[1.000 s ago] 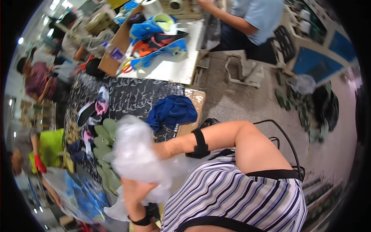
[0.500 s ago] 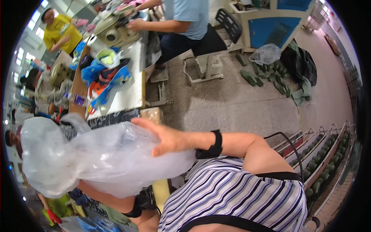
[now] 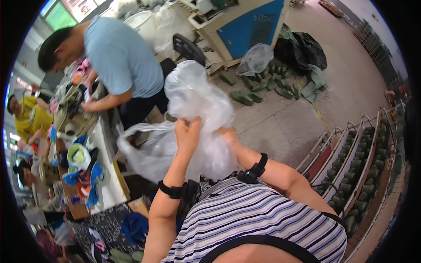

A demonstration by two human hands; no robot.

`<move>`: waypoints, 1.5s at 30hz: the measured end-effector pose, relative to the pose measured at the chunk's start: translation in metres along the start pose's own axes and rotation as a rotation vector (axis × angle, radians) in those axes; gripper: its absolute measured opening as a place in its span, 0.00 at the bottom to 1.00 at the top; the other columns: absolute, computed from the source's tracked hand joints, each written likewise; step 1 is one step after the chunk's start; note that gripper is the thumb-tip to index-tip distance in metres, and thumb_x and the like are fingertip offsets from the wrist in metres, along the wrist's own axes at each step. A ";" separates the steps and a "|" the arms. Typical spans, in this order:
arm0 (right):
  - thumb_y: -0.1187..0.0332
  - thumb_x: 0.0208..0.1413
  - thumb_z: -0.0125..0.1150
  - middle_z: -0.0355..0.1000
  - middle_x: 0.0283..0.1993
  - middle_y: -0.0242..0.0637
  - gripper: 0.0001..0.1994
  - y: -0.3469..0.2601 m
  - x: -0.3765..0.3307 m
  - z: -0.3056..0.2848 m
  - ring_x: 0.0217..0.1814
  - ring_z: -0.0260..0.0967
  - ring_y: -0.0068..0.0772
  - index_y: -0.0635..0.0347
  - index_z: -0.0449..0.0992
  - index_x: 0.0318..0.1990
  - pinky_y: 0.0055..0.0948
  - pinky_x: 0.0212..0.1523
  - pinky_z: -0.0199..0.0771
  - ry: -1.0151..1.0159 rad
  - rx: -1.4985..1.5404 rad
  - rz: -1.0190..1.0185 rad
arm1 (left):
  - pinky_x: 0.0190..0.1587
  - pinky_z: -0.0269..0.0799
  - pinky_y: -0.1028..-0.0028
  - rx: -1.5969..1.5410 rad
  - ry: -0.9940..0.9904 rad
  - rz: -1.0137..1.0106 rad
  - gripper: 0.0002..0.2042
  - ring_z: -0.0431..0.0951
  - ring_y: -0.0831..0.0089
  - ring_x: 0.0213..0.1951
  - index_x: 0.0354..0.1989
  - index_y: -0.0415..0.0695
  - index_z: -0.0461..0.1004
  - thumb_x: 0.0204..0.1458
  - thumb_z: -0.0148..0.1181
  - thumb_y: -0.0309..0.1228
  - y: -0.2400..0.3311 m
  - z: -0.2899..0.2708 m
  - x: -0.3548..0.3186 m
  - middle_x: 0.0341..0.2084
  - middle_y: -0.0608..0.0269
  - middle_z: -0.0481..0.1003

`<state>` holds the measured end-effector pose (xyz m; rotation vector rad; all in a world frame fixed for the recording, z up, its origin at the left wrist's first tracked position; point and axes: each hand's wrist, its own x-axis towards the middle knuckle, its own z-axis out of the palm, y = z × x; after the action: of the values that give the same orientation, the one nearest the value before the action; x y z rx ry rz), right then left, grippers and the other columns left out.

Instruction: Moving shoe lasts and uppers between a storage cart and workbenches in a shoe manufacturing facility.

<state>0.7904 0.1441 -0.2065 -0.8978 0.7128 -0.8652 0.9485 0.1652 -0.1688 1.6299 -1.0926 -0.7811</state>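
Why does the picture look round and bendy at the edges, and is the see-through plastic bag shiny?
In the head view, the fisheye lens curves straight lines near the rim, like the metal racks of green soles, and leaves black corners. The crumpled clear plastic bag, gripped by the left hand and right hand, shows soft white glare on its folds. The middle looks fairly sharp.

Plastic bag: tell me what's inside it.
The bag, gripped by the left hand and right hand, looks clear and crumpled, with nothing distinct inside; its folds hide any small contents.
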 end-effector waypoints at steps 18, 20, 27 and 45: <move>0.64 0.43 0.70 0.64 0.59 0.49 0.41 -0.114 0.271 -0.154 0.62 0.61 0.43 0.65 0.54 0.63 0.36 0.61 0.59 0.203 -0.818 -0.202 | 0.41 0.75 0.69 -0.368 -0.336 -0.124 0.15 0.78 0.66 0.36 0.43 0.36 0.73 0.58 0.46 0.35 -0.084 0.176 0.354 0.35 0.57 0.77; 0.61 0.40 0.72 0.55 0.64 0.52 0.46 -0.138 0.275 -0.179 0.66 0.54 0.48 0.63 0.49 0.65 0.39 0.64 0.55 0.238 -0.993 -0.191 | 0.43 0.75 0.69 -0.161 -0.468 0.017 0.14 0.77 0.67 0.41 0.48 0.39 0.71 0.59 0.47 0.33 -0.088 0.193 0.374 0.39 0.57 0.76; 0.62 0.33 0.76 0.51 0.67 0.53 0.51 -0.106 0.302 -0.285 0.67 0.52 0.51 0.60 0.49 0.66 0.42 0.65 0.54 0.252 -0.478 0.138 | 0.51 0.70 0.69 -1.446 -0.861 -0.747 0.16 0.73 0.67 0.48 0.54 0.40 0.66 0.60 0.47 0.33 -0.109 0.341 0.383 0.46 0.57 0.72; 0.74 0.39 0.60 0.74 0.42 0.53 0.22 0.008 0.280 -0.695 0.48 0.71 0.56 0.64 0.72 0.47 0.42 0.48 0.71 0.606 -0.477 0.561 | 0.30 0.68 0.74 0.195 -0.325 -0.692 0.11 0.71 0.74 0.26 0.36 0.39 0.74 0.50 0.59 0.34 -0.354 0.663 0.589 0.25 0.63 0.74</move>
<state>0.3572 -0.3462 -0.5716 -0.7797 1.6596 -0.4519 0.6980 -0.5855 -0.7035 2.1332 -0.8277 -1.4632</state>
